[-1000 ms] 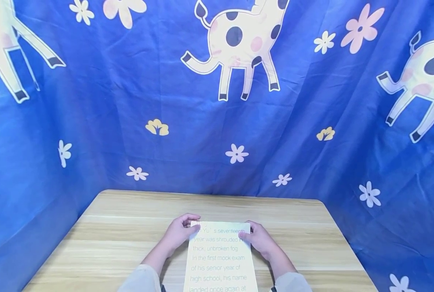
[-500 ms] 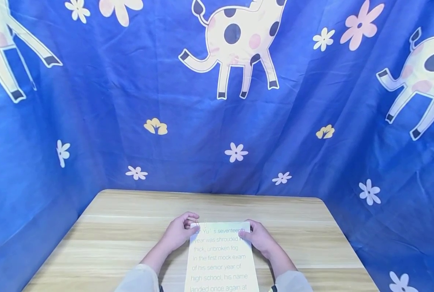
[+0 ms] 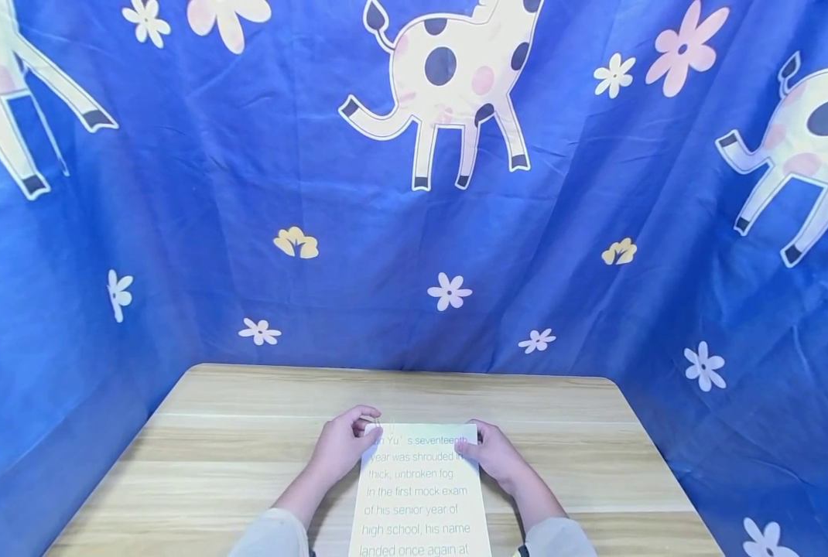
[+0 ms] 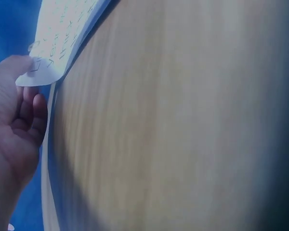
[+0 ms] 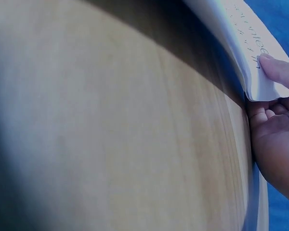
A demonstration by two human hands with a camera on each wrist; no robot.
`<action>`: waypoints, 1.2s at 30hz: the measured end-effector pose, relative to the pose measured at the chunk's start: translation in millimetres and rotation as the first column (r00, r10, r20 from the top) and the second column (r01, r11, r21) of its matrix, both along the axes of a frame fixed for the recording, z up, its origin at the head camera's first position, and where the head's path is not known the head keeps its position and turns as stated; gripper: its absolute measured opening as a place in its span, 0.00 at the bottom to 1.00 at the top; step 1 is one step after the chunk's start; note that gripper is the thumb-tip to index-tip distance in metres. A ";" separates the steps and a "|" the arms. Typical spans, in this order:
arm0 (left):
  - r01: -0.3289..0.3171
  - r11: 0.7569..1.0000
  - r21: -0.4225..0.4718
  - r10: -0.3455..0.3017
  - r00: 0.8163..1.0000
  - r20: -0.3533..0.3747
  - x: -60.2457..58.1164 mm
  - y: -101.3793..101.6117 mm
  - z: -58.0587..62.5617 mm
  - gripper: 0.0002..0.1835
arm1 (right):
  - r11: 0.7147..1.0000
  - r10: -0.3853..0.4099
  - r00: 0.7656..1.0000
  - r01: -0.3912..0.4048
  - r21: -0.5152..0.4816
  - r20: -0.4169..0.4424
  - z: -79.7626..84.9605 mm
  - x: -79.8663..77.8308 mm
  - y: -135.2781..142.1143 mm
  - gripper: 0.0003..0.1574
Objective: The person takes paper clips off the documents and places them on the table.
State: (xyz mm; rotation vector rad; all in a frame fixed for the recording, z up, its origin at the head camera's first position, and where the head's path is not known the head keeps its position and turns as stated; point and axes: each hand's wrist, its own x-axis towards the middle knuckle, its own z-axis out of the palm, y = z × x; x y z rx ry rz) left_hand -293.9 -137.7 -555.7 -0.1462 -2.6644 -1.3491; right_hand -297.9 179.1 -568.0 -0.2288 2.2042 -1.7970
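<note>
A stack of printed sheets (image 3: 419,491) stands between both hands above the table, its large text facing the head camera. My left hand (image 3: 347,441) pinches the top left corner, thumb on the printed side and fingers behind. Thin wire paper clips (image 3: 391,425) show at the top edge beside that thumb; their detail is too small to tell. At the top right corner my right hand (image 3: 494,456) pinches the sheets, thumb in front. Several layered edges of the sheets (image 5: 245,72) appear in the right wrist view. The lower end of the stack lies outside the head view.
A light wood-grain table (image 3: 247,410) spreads beneath the hands. Blue curtains (image 3: 358,309) printed with cows and flowers hang behind it and along both sides.
Both hands keep their grip on the sheets. The left thumb has slid slightly over the first printed letter since half a second ago. The head view has shifted a little.
</note>
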 end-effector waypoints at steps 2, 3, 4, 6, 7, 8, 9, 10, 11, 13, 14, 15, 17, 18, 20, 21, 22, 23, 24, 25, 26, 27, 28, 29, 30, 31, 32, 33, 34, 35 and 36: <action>-0.007 1.000 -0.022 0.007 1.000 -0.012 0.3 1.3 0.7 0.15 | 1.000 -0.002 1.000 0.002 -0.002 0.007 -0.1 -0.3 -0.4 0.19; -0.010 0.999 -0.031 0.009 1.000 -0.015 0.5 1.7 1.2 0.15 | 1.000 -0.001 1.000 0.001 -0.003 0.008 -0.3 -0.3 -0.6 0.19; -0.013 0.999 -0.037 0.012 1.000 -0.015 0.8 2.2 1.6 0.16 | 1.000 0.000 1.000 0.000 -0.005 0.008 -0.4 -0.4 -0.9 0.19; -0.013 0.999 -0.050 0.012 1.000 -0.016 1.4 2.7 2.2 0.17 | 1.000 0.001 1.000 -0.001 -0.010 0.008 -1.1 -0.6 -1.4 0.19; -0.013 0.999 -0.052 0.012 1.000 -0.012 1.8 2.6 2.4 0.17 | 1.000 0.001 1.000 -0.001 -0.011 0.009 -1.1 -0.6 -1.7 0.19; -0.013 0.999 -0.051 0.013 1.000 -0.007 2.2 2.6 2.7 0.17 | 1.000 0.000 1.000 0.000 -0.011 0.009 -1.2 -0.4 -1.9 0.19; -0.012 0.999 -0.046 0.012 1.000 0.001 2.5 2.5 3.0 0.17 | 1.000 -0.001 1.000 0.001 -0.010 0.009 -1.1 -0.2 -2.1 0.19; -0.011 0.999 -0.041 0.011 1.000 0.009 2.6 2.5 3.0 0.17 | 1.000 -0.001 1.000 0.001 -0.008 0.009 -1.0 0.0 -2.2 0.18; -0.011 0.999 -0.037 0.011 1.000 0.015 2.8 2.3 2.8 0.17 | 1.000 -0.003 1.000 0.003 -0.006 0.009 -0.8 0.2 -2.3 0.18; -0.014 1.000 -0.025 0.015 0.999 0.029 2.8 1.9 2.3 0.17 | 1.000 -0.004 1.000 0.004 0.000 0.008 -0.1 0.6 -2.5 0.18; -0.016 1.000 -0.022 0.017 0.999 0.032 2.6 1.7 1.8 0.17 | 1.000 -0.005 1.000 0.005 0.001 0.007 -0.1 0.7 -2.5 0.18; -0.017 1.000 -0.021 0.017 0.999 0.034 2.1 1.4 1.2 0.17 | 1.000 -0.006 1.000 0.006 0.003 0.006 0.1 0.8 -2.6 0.18; -0.017 1.000 -0.017 0.018 0.999 0.032 1.4 0.2 -0.2 0.16 | 1.000 -0.009 1.000 0.009 0.008 0.002 0.0 0.8 -2.8 0.18; -0.017 1.000 -0.009 0.017 0.999 0.033 0.9 -0.7 -0.7 0.16 | 1.000 -0.010 1.000 0.010 0.012 0.001 -0.2 0.9 -2.9 0.18; -0.015 1.000 0.013 0.015 0.999 0.035 0.2 -3.1 -1.3 0.16 | 1.000 -0.012 1.000 0.012 0.020 0.000 -0.9 1.0 -3.2 0.18; -0.014 0.999 0.030 0.013 0.999 0.035 -0.4 -4.6 -1.5 0.16 | 1.000 -0.013 1.000 0.013 0.024 0.000 -1.3 1.0 -3.3 0.18; -0.014 0.999 0.050 0.012 0.999 0.035 -1.0 -6.2 -1.6 0.16 | 1.000 -0.013 1.000 0.013 0.026 0.001 -1.8 0.9 -3.4 0.18; -0.014 0.998 0.069 0.012 0.999 0.033 -1.5 -8.1 -1.6 0.16 | 1.000 -0.012 1.000 0.012 0.027 0.001 -2.3 0.9 -3.4 0.17; -0.014 0.996 0.085 0.011 0.999 0.032 -2.0 -10.1 -1.6 0.16 | 1.000 -0.012 1.000 0.012 0.026 0.001 -2.8 0.8 -3.3 0.17; -0.012 0.995 0.097 0.010 1.000 0.029 -2.4 -12.1 -1.3 0.17 | 1.000 -0.012 1.000 0.012 0.023 0.002 -3.2 0.8 -3.2 0.17; -0.009 0.994 0.106 0.007 1.000 0.025 -2.9 -14.2 -0.9 0.17 | 1.000 -0.011 1.000 0.011 0.018 0.002 -3.4 0.7 -3.1 0.17; -0.005 0.994 0.110 0.003 1.000 0.021 -3.3 -16.5 -0.8 0.17 | 1.000 -0.011 1.000 0.011 0.014 0.002 -3.5 0.6 -2.8 0.17; -0.001 0.994 0.108 -0.001 1.000 0.018 -3.5 -18.9 -0.4 0.17 | 1.000 -0.010 1.000 0.010 0.010 0.004 -3.5 0.6 -2.6 0.18; 0.002 0.995 0.102 -0.003 1.000 0.014 -3.7 -21.2 0.0 0.17 | 1.000 -0.010 1.000 0.010 0.007 0.005 -3.5 0.5 -2.4 0.18; 0.006 0.995 0.095 -0.006 1.000 0.009 -3.6 -23.7 0.6 0.17 | 1.000 -0.010 1.000 0.010 0.005 0.005 -3.4 0.6 -2.1 0.18; 0.007 0.996 0.086 -0.008 1.000 0.005 -3.8 -26.1 1.0 0.17 | 1.000 -0.010 1.000 0.010 0.004 0.007 -3.3 0.6 -1.9 0.18; 0.008 0.997 0.077 -0.008 1.000 0.001 -4.1 -28.6 1.1 0.17 | 1.000 -0.011 1.000 0.011 0.004 0.007 -3.1 0.6 -1.8 0.19; 0.008 0.997 0.071 -0.008 1.000 -0.001 -4.4 -31.0 1.5 0.18 | 1.000 -0.011 1.000 0.011 0.003 0.007 -2.7 0.7 -1.7 0.19; 0.007 0.998 0.067 -0.007 1.000 -0.001 -4.7 -33.2 1.8 0.18 | 1.000 -0.012 1.000 0.012 0.003 0.007 -2.4 0.7 -1.6 0.19; 0.009 0.998 0.064 -0.009 1.000 0.000 -5.2 -35.5 1.8 0.18 | 1.000 -0.012 1.000 0.012 0.003 0.006 -2.1 0.8 -1.5 0.19; 0.011 0.998 0.062 -0.011 1.000 0.003 -5.7 -37.8 1.7 0.18 | 1.000 -0.013 1.000 0.013 0.002 0.005 -1.8 1.0 -1.5 0.20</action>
